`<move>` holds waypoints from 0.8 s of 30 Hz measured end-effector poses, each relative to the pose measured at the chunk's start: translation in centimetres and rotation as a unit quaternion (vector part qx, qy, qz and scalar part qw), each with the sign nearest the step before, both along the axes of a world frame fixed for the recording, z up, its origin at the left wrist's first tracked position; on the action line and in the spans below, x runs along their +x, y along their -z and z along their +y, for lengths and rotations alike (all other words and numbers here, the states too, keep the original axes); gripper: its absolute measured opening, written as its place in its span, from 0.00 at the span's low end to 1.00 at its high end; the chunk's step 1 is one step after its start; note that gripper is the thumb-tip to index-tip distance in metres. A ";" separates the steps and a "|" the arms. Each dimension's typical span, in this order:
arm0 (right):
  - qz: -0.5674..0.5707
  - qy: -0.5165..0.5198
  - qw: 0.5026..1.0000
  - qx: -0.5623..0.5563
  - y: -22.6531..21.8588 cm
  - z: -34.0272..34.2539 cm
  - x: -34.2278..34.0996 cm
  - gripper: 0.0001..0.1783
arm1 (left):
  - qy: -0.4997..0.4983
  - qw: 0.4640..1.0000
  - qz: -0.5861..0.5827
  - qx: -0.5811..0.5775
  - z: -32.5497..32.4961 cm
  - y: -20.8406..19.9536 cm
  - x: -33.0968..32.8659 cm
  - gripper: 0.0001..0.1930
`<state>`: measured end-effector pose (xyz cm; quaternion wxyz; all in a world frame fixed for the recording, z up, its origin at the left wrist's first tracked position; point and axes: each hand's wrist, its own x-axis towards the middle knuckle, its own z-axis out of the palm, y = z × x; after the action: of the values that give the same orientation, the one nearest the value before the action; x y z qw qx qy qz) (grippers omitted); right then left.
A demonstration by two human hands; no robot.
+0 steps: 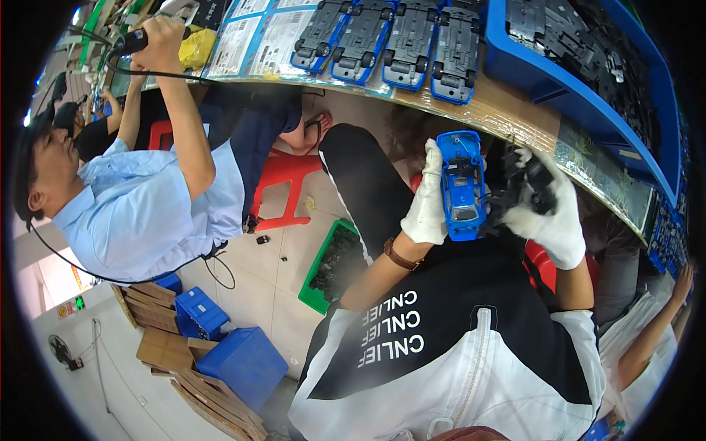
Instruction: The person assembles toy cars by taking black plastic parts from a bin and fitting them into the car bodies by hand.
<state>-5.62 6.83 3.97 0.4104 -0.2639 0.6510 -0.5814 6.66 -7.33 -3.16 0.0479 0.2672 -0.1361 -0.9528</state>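
Note:
My left hand (426, 202), in a white glove, grips a blue toy car body (463, 209) along its left side. The body is held lengthwise above my lap, with dark parts showing in its upper half. To its right, my right hand (560, 220), also gloved in white, is closed around black plastic parts (535, 184). Motion smears these fingers and parts, so their exact shape is unclear. A small gap lies between the black parts and the car body.
Several toy cars (408, 44) lie underside up on the bench (507, 110). A large blue bin (588, 103) of black parts stands at its right. A green crate (315, 290) sits on the floor. At left, a co-worker (147, 198) holds a corded tool (131, 42).

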 end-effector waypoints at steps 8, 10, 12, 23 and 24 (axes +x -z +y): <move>0.231 0.052 0.969 0.071 3.3 -2.0 1.2 0.31 | 0.034 0.994 0.047 -0.095 -0.6 -1.6 4.0 0.42; 0.289 0.011 0.955 0.071 3.0 -2.9 2.5 0.27 | 0.095 0.990 -0.006 -0.103 -0.2 -1.5 4.2 0.36; 0.327 -0.010 0.943 0.070 3.2 -3.5 3.3 0.29 | 0.058 0.990 -0.028 -0.125 -0.2 -1.2 4.1 0.33; 0.261 -0.056 0.960 0.089 5.2 -4.5 3.6 0.25 | -0.397 0.853 -0.332 -0.062 -1.4 10.1 27.3 0.30; 0.266 -0.051 0.958 0.090 4.9 -4.4 3.7 0.24 | -0.413 0.844 -0.339 -0.040 -0.8 11.3 29.3 0.30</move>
<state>-1.87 2.47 -0.88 0.2733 -0.4038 0.7721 -0.4076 36.00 -8.10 -14.43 0.3979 0.6032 -0.0586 -0.6888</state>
